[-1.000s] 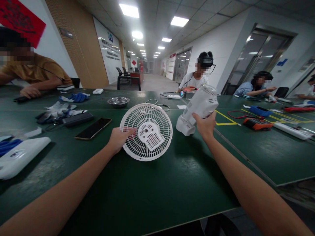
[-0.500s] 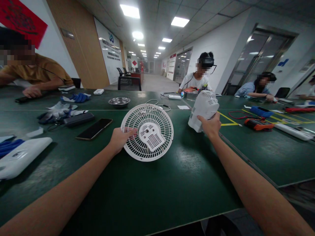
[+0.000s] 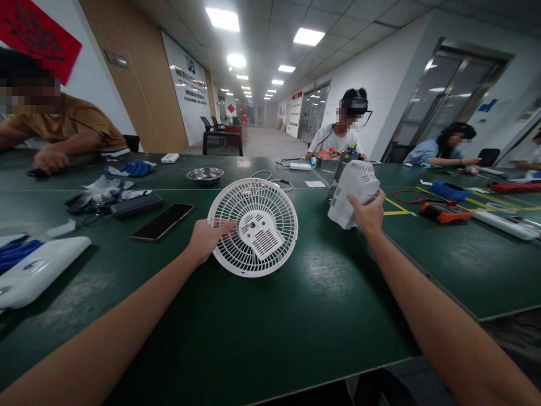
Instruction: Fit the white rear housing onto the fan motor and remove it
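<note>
A round white fan grille (image 3: 228, 265) with a slotted plate at its centre is gripped at its left side by my left hand (image 3: 205, 239), thumb over the ribs. The grille is tilted, its back side facing me. To the right, my right hand (image 3: 368, 213) is wrapped round a white plastic fan motor housing (image 3: 353, 189) with vent slots at its top. The housing is held tilted over the green table (image 3: 270, 332). My right fingers are partly hidden behind it.
Left of the grille lie a black phone (image 3: 163, 221), a dark case (image 3: 136, 206), gloves (image 3: 101, 190) and a white device (image 3: 44, 272). Behind stands a metal bowl (image 3: 205, 175). An orange multimeter (image 3: 445, 213) lies at right. Several people sit around the table.
My right hand has moved slightly to the right with the motor housing, uncovering more of a dark tool behind it. My left hand and the grille have stayed in place.
</note>
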### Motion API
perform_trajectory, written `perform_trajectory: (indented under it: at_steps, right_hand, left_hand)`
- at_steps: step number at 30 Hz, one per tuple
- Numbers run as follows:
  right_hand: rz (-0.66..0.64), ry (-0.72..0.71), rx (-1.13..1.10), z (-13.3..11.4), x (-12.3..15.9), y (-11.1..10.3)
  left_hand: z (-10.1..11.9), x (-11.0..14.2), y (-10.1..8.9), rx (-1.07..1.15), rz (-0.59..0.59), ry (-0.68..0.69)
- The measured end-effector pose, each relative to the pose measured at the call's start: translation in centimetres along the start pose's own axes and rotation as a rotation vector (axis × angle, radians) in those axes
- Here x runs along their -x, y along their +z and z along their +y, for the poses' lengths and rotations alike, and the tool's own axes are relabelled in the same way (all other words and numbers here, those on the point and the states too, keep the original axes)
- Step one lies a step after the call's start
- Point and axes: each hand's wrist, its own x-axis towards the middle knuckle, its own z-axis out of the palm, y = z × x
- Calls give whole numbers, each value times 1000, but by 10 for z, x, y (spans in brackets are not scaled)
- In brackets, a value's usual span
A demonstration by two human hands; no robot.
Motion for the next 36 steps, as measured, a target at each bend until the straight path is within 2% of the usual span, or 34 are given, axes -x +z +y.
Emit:
perform_trajectory:
  at_steps: [3,7,20,24,28,30,33,36]
  right_hand:
    - [81,-65,-57,1,-4,0]
    - [124,-67,-139,5,-8,1]
    - [70,-114,-191,5,-11,0]
    - [139,-208,-189,3,-9,-2]
    - [243,-329,-211,-14,0,-5]
    - [178,-356,-234,-28,11,-4]
    - [-129,-361,-227,-49,38,4]
    - [-355,-330,-154,-59,67,19]
  left_hand:
    - [2,1,0,9,-7,-9]
    - [4,4,2,28,9,-11]
    - [0,1,2,26,9,37]
    - [-1,0,2,21,11,40]
    - [-1,-1,1,11,8,31]
    - [0,0,0,0,-2,25]
    - [4,4,1,-1,-10,27]
    - [8,8,2,0,2,24]
